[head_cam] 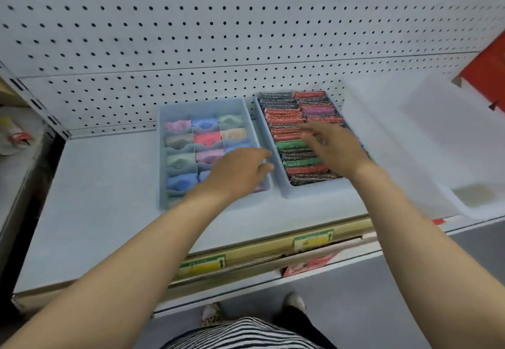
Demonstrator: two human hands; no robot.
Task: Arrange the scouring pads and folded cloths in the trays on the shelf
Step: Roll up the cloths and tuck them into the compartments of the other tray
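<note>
Two pale blue trays stand side by side on the shelf. The left tray (161, 119) has dividers, with folded cloths (207, 139) in pink, blue, green and grey in its cells. The right tray (306, 189) is packed with rows of glittery scouring pads (284, 116) in red, black, green and purple. My left hand (237, 169) hovers over the right side of the left tray, fingers reaching toward its right wall. My right hand (332, 149) lies flat over the scouring pads with fingers spread. Neither hand visibly holds anything.
A white pegboard wall (246, 21) backs the shelf (95, 198). A red box (486, 70) sits at the upper right. Yellow-green price labels (313, 239) run along the shelf's front edge. Packaged goods (16, 133) lie on the neighbouring shelf at left.
</note>
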